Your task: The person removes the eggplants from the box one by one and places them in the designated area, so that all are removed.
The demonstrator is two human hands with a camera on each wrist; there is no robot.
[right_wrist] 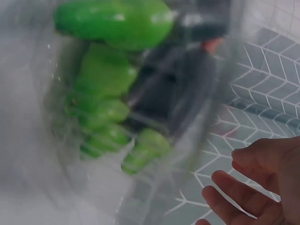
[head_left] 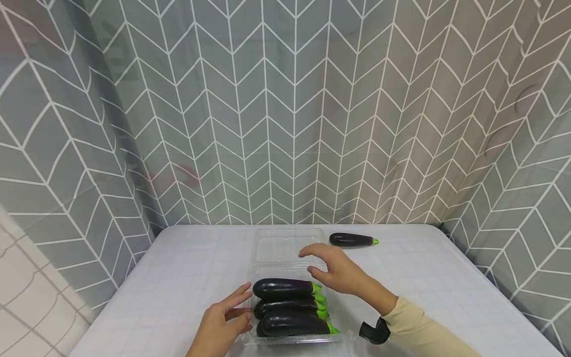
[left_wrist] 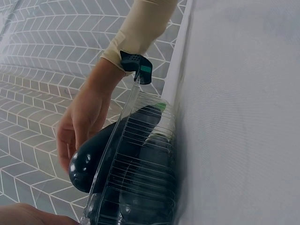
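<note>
Several dark purple eggplants lie stacked in a clear plastic clamshell box, their green stem ends toward the right. The box's lid is folded back on the table behind it. At the box's left side, my left hand rests with loosely bent fingers near the rim and the eggplants' rounded ends. My right hand hovers above the back right of the box, by the lid, with fingers spread and holding nothing. Through the ribbed side wall in the left wrist view, eggplants show piled up to the rim.
One loose eggplant lies at the back of the table, right of the lid. A white cloth covers the table. Grey curtains with white chevrons hang behind and at both sides. A black device sits at my right wrist.
</note>
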